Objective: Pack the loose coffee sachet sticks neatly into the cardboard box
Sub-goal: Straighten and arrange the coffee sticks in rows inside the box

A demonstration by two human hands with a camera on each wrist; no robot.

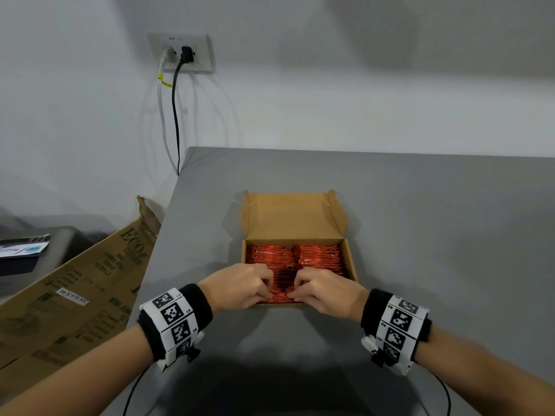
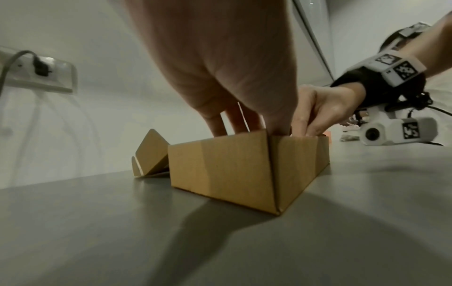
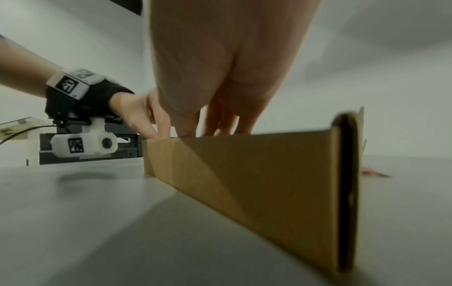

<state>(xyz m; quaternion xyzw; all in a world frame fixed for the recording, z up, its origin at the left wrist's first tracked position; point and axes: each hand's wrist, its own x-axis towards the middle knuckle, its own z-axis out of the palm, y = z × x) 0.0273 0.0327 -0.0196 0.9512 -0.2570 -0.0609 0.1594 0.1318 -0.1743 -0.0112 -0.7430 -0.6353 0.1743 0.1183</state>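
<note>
The open cardboard box [image 1: 352,262] sits mid-table, its lid [image 1: 292,217] folded back. Red coffee sachets [image 1: 318,256] fill it in two side-by-side rows. Both hands work at the box's near end. My left hand [image 1: 261,285] curls its fingers down onto the near sachets at the left. My right hand [image 1: 300,286] does the same at the right, and a dark gap shows between the two hands. In the left wrist view the left hand [image 2: 234,120] dips behind the box wall [image 2: 232,170], which hides its fingertips. The right hand [image 3: 220,120] dips in likewise behind the box [image 3: 257,174].
The grey table [image 1: 435,235] stretches to the right of and behind the box. A large flattened brown carton [image 1: 75,295] leans against the table's left edge. On the wall behind, a socket [image 1: 183,52] has two cables hanging down. A dark device [image 1: 24,253] stands far left.
</note>
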